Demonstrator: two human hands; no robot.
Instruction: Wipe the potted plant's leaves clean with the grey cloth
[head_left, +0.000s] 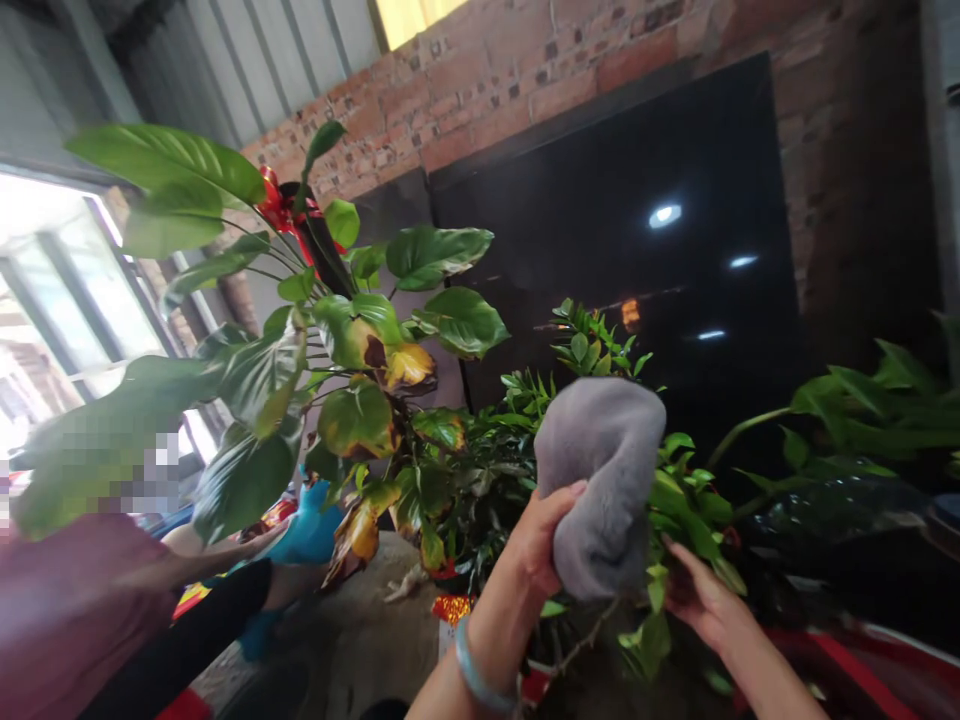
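My left hand [541,545], with a pale bangle [480,672] on its wrist, is closed on a soft grey cloth [600,480]. Folded and bunched, the cloth rises in front of a bushy plant [681,500] with small glossy leaves. My right hand [701,595] reaches into that plant's leaves just right of the cloth. One of its fingers is stretched out against the foliage, and leaves partly hide the others. A thin bare stem [589,640] runs below the cloth.
A tall plant [360,415] with broad leaves, some browned, and a red ribbon [277,205] stands left. Behind are a dark glossy panel [555,230] and a brick wall [480,90]. At lower left is another person [90,610] beside something bright blue [306,525]. More leaves [862,400] spread right.
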